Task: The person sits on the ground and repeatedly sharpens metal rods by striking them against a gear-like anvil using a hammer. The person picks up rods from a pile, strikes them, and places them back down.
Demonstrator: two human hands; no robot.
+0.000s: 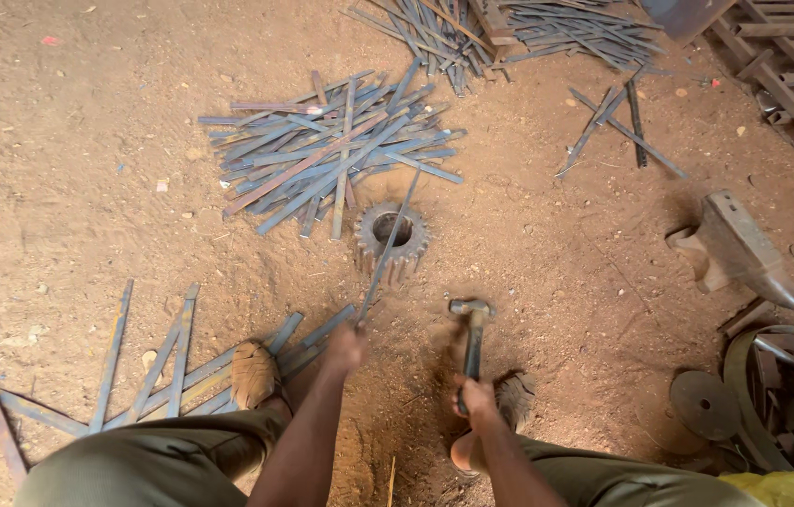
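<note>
1. Left hand (346,345): fingers closed around the near end of a thin flat metal strip (388,246). The strip slants away and its middle lies across the top of the gear wheel (390,237), over the centre hole.
2. Right hand (474,394): fingers wrapped round the handle of a hammer (472,324); the head hangs above the dirt, nearer the person than the gear wheel and to its right.
3. Risk: the strip rests on toothed edges only. An off-centre blow could flip it up or jar it out of the left hand's grip.
4. Risk: the gear wheel sits on loose dirt; it may rock or sink under a strike.
5. Sandalled feet (254,373) sit near the gear wheel's near side, exposed to a glancing hammer.
6. Behind the gear wheel, touching it, lies a pile of strips (331,150); an anvil (740,249) stands well to its right.
</note>
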